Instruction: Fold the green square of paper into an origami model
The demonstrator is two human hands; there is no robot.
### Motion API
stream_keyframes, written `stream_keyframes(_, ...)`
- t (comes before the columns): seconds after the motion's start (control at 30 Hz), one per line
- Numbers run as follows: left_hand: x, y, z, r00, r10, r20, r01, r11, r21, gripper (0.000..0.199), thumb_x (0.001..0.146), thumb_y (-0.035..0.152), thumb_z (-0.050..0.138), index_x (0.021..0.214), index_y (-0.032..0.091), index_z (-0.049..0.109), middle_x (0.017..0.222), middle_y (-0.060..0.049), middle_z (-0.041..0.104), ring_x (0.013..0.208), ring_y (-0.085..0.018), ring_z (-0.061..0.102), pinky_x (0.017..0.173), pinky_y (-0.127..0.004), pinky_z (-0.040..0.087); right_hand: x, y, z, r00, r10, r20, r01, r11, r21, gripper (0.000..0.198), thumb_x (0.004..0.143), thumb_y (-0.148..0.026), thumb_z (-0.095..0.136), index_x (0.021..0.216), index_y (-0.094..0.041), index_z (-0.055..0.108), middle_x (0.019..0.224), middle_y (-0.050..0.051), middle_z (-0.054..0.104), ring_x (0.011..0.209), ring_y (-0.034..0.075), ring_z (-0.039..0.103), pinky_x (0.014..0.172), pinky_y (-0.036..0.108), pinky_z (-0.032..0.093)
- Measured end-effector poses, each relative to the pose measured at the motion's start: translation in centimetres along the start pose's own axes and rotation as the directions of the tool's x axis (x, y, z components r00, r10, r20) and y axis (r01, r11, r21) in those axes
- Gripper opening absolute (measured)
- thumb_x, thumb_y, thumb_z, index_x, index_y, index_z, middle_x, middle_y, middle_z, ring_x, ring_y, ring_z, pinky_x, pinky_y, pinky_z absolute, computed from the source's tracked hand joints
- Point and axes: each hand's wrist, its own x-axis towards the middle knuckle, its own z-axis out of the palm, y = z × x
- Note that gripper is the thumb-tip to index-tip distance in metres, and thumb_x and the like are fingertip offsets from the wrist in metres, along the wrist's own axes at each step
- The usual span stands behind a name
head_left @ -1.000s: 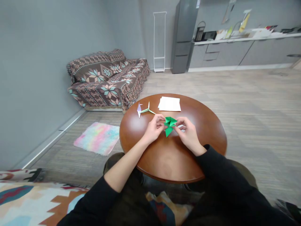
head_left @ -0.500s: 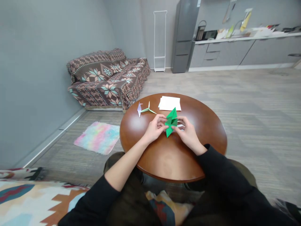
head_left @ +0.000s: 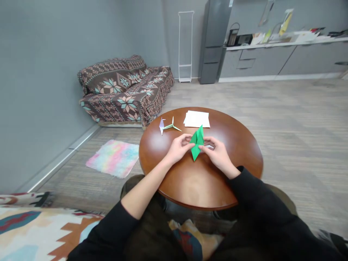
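A piece of green origami paper (head_left: 197, 149), folded into a pointed diamond shape with layered flaps, is held above the near half of the round table. My left hand (head_left: 179, 148) pinches its left side between thumb and fingers. On the right side, my right hand (head_left: 216, 150) grips it the same way, thumb on the near face and fingers behind. The fingertips behind the paper are partly hidden. Beyond the hands lie a purple folded paper crane (head_left: 161, 126), a pale green three-pointed folded paper piece (head_left: 172, 125) and a stack of white paper sheets (head_left: 197, 119).
The brown round table (head_left: 190, 192) stands close in front of my knees. A patterned, cloth-covered sofa (head_left: 122, 90) and a pastel rug (head_left: 112, 158) are to the left. At the back are a grey fridge (head_left: 213, 43) and a kitchen counter (head_left: 272, 61).
The green paper's middle flaps have been drawn together, so its opened fold is narrower and the diamond slimmer. Both hands keep their hold in nearly the same place.
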Motion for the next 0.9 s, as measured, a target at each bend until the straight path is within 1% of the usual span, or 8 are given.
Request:
stream_keyframes(0.17,0.2,-0.1,-0.2,0.995,-0.089,-0.033,0.085,0.990,-0.116,0.040,0.069,0.032,0.090,0.101,0.014,0.073,0.097,-0.007,0.077,0.090,-0.021,0.071,0.092,-0.037,0.055,-0.1,-0.4,0.3,0.999,-0.040,0.020,0.040,0.999,-0.020,0.048,0.078,-0.042,0.083,0.117,-0.018,0.069,0.090,0.006,0.074,0.081,0.023,0.071,0.071,0.039,0.062)
stream_keyframes(0.3,0.1,-0.3,-0.3,0.985,-0.173,-0.021,0.164,0.959,-0.233,0.039,0.070,0.038,0.090,0.094,0.014,0.072,0.091,-0.006,0.077,0.083,-0.019,0.071,0.085,-0.035,0.056,-0.4,-1.1,0.2,0.993,-0.113,0.015,0.114,0.992,-0.062,0.033,0.082,-0.041,0.080,0.107,-0.020,0.073,0.090,0.006,0.073,0.080,0.023,0.069,0.070,0.038,0.060)
stream_keyframes(0.4,0.1,-0.1,-0.4,0.976,-0.219,0.007,0.210,0.924,-0.320,0.038,0.069,0.040,0.091,0.089,0.014,0.071,0.086,-0.004,0.076,0.079,-0.017,0.071,0.082,-0.032,0.055,-0.7,-1.7,0.1,0.986,-0.167,0.019,0.168,0.981,-0.098,0.020,0.092,-0.039,0.071,0.100,-0.021,0.075,0.089,0.006,0.072,0.076,0.021,0.068,0.070,0.037,0.058)
stream_keyframes(0.57,0.2,0.1,-0.7,0.951,-0.286,0.121,0.310,0.855,-0.415,0.033,0.073,0.037,0.090,0.084,0.013,0.071,0.081,-0.004,0.072,0.074,-0.012,0.068,0.075,-0.024,0.053,-0.8,-1.9,0.1,0.973,-0.231,0.026,0.232,0.964,-0.125,0.017,0.097,-0.032,0.062,0.105,-0.023,0.075,0.095,0.006,0.070,0.078,0.021,0.068,0.072,0.039,0.058)
stream_keyframes(0.63,0.2,0.1,-0.9,0.935,-0.309,0.176,0.356,0.827,-0.435,0.030,0.076,0.033,0.089,0.085,0.012,0.071,0.079,-0.004,0.070,0.069,-0.010,0.065,0.068,-0.021,0.052,-0.5,-1.9,0.1,0.966,-0.257,0.005,0.255,0.956,-0.146,0.015,0.093,-0.031,0.068,0.104,-0.024,0.075,0.100,0.007,0.068,0.086,0.024,0.068,0.076,0.041,0.058)
stream_keyframes(0.7,0.2,0.0,-1.1,0.919,-0.327,0.220,0.393,0.802,-0.450,0.027,0.077,0.031,0.088,0.088,0.011,0.072,0.079,-0.004,0.068,0.065,-0.009,0.063,0.064,-0.021,0.050,-0.3,-1.8,0.0,0.958,-0.284,-0.026,0.276,0.946,-0.173,0.012,0.088,-0.031,0.073,0.099,-0.025,0.076,0.108,0.009,0.066,0.101,0.027,0.067,0.087,0.046,0.057)
stream_keyframes(0.8,0.0,0.1,-0.9,0.902,-0.344,0.262,0.430,0.775,-0.463,0.024,0.076,0.026,0.088,0.089,0.012,0.072,0.078,-0.005,0.068,0.065,-0.010,0.062,0.062,-0.022,0.050,-0.1,-1.9,-0.2,0.951,-0.307,-0.049,0.291,0.935,-0.205,0.004,0.086,-0.029,0.075,0.088,-0.026,0.075,0.118,0.010,0.066,0.119,0.032,0.061,0.105,0.053,0.048)
stream_keyframes(0.9,-0.2,0.3,-0.6,0.894,-0.355,0.275,0.447,0.759,-0.474,0.023,0.075,0.023,0.086,0.093,0.014,0.074,0.086,-0.007,0.072,0.073,-0.013,0.066,0.069,-0.024,0.053,-0.2,-2.0,-0.2,0.957,-0.289,-0.008,0.282,0.938,-0.203,0.006,0.089,-0.031,0.073,0.085,-0.026,0.074,0.107,0.008,0.072,0.108,0.031,0.066,0.101,0.051,0.049)
